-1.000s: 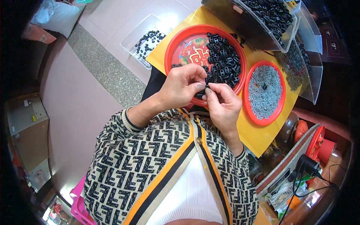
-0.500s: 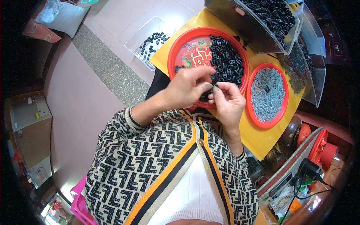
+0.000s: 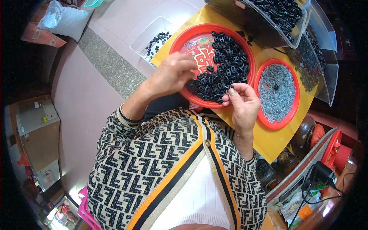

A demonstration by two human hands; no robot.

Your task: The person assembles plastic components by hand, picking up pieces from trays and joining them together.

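Observation:
Small black plastic pieces with two holes [image 3: 230, 57] heap over the right and lower parts of a round red tray [image 3: 252, 71]. My right hand [image 3: 244, 107], at the tray's lower right rim, pinches a small dark piece [image 3: 229, 87] between thumb and forefinger. It is too small to tell its exact kind. My left hand [image 3: 170, 74] hangs over the tray's left side, its fingers bent and smeared by motion. Whether they hold anything does not show. Right of my right hand, an oval red tray [image 3: 296, 97] holds many small silvery screw-like pieces [image 3: 276, 101].
A yellow sheet [image 3: 268, 143] lies under both trays. Clear bins of black parts [image 3: 281, 17] stand at the far right. A clear box [image 3: 143, 42] with small black pieces sits at the far left of the tray. Cables and a black adapter [image 3: 324, 173] lie at the lower right.
My hands were together over the tray's lower part. The left has drawn away to the left; the right has shifted slightly right, still pinching. More of the black pieces show between them.

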